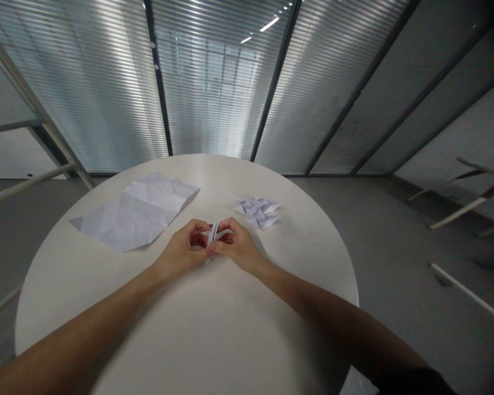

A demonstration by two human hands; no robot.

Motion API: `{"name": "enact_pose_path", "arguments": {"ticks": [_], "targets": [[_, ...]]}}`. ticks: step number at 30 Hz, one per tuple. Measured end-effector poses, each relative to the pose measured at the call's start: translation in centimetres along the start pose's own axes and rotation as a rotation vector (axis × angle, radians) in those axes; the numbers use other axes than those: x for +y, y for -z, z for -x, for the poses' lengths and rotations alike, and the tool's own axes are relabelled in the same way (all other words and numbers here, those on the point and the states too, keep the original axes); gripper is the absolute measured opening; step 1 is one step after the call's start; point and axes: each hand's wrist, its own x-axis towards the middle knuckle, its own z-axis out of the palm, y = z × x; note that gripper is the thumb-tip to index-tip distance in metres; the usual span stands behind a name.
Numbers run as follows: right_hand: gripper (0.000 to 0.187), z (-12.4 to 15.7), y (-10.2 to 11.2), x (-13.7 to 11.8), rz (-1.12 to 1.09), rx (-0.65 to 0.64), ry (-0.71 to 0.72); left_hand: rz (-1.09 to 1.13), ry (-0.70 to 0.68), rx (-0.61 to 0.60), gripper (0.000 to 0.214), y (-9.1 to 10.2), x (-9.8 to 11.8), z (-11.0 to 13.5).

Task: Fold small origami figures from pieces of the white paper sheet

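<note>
A small piece of folded white paper stands nearly upright between my two hands, just above the middle of the table. My left hand pinches it from the left, with fingers and thumb closed at its edge. From the other side my right hand grips the same paper, its thumb near the lower end. Several layers show along the paper's edge, while its lower part is partly hidden by the thumbs. Beyond my right hand lies a folded paper star shape with pointed flaps.
A large creased paper sheet lies at the table's left. The round white table is near a glass wall with blinds. Pale chair or furniture legs are on the right; a light metal frame is on the left.
</note>
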Motion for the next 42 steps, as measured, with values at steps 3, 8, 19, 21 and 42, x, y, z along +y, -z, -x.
{"name": "enact_pose_path", "arguments": {"ticks": [3, 8, 19, 21, 42], "targets": [[0.040, -0.1, 0.0, 0.0, 0.006, 0.005, -0.030, 0.090, 0.036, -0.030, 0.042, 0.1, -0.1, -0.1], [0.037, -0.2, 0.2, 0.1, 0.014, 0.006, -0.036, 0.171, 0.073, -0.033, 0.044, 0.3, -0.4, -0.2], [0.023, 0.3, 0.1, 0.8, 0.130, 0.076, 0.078, 0.116, -0.019, 0.012, 0.035, 0.4, -0.6, -0.3], [0.024, 0.2, 0.1, 1.1, 0.153, 0.098, 0.101, 0.080, -0.043, 0.006, 0.032, 0.5, -0.8, -0.2], [0.010, 0.9, 1.8, 0.1, 1.043, -0.145, 0.421, -1.033, -0.531, -0.248, 0.022, 4.1, -1.3, -0.1]]}}
